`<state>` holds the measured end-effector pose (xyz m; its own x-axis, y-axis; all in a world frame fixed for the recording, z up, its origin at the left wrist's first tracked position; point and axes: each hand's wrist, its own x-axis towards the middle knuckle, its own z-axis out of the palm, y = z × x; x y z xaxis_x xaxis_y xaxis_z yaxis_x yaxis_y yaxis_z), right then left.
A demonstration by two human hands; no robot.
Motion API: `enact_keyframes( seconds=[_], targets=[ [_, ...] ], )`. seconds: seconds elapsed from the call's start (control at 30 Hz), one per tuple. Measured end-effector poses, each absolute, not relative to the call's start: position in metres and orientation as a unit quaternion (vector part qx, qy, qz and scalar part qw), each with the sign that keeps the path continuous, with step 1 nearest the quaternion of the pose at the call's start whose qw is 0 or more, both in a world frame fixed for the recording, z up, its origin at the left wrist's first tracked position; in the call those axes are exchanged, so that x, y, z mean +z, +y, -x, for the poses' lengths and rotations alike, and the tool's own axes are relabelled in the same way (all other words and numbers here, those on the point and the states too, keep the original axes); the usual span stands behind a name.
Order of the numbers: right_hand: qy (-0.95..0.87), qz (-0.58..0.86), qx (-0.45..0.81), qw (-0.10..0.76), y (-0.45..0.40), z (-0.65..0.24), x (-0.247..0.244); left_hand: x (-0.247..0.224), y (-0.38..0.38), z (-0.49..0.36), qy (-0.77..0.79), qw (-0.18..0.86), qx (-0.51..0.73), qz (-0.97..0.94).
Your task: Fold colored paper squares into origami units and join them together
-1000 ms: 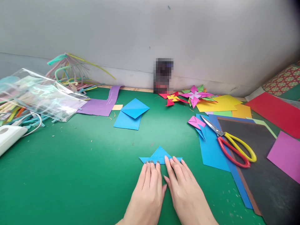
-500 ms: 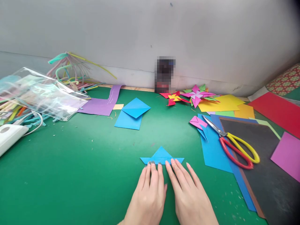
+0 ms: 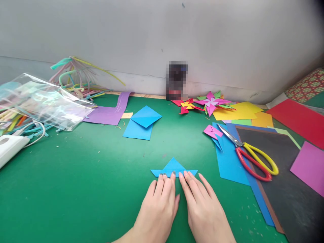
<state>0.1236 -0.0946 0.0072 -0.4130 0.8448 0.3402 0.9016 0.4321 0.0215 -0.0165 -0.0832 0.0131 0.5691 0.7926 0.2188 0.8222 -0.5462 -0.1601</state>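
Note:
A small sheet of blue paper (image 3: 173,165), folded into a peaked, boat-like shape, lies flat on the green table (image 3: 83,189). Its peak points away from me, and a folded strip runs along its near edge. The fingertips of my left hand (image 3: 157,208) press down on the left part of that strip, fingers stretched out. Beside it, the fingers of my right hand (image 3: 205,206) lie extended on the right part of the strip. The near edge of the paper is partly hidden under both sets of fingertips.
Scissors (image 3: 249,155) with red and yellow handles rest on dark and blue sheets at the right. Folded paper stars (image 3: 210,102) sit at the back. Another folded blue piece (image 3: 146,116) lies left of centre. Pipe cleaners and a clear plastic bag (image 3: 54,101) are at the left.
My left hand has shifted slightly, its fingers bent a little more and its thumb more visible. The right hand stays nearly in place, and the blue paper keeps its shape.

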Motion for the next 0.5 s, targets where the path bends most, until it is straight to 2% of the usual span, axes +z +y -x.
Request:
enact_keyframes(
  seconds=[0.27,0.5],
  targets=[
    [-0.833,0.526,-0.109,0.135,-0.0902,-0.1242,0.0045,0.0127,-0.0776,0.0169,-0.467,0.095,-0.060,0.877],
    [-0.836,0.523,-0.122,0.115,-0.0873,-0.1234,0.0047,0.0108,-0.0827,0.0176,-0.467,0.111,-0.058,0.876]
  ],
)
